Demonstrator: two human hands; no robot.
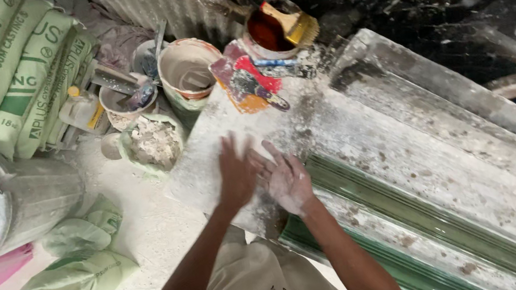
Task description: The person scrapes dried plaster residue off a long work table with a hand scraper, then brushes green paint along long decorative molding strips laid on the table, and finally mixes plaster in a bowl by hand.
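Observation:
My left hand (237,174) and my right hand (286,180) meet over the near end of a long plaster-dusted slab (398,143). The right palm faces up, coated in white powder, fingers spread. The left hand lies across it, fingers apart, back upward. Neither hand holds anything. Beside the slab runs a green ribbed mould (419,217).
A tin of dark red liquid with a brush (277,26) and red-handled scrapers (250,82) sit at the slab's far end. Plaster-crusted buckets (186,72), a bag of white lumps (152,143), stacked green sacks (13,68) and a large grey tub (27,195) crowd the left.

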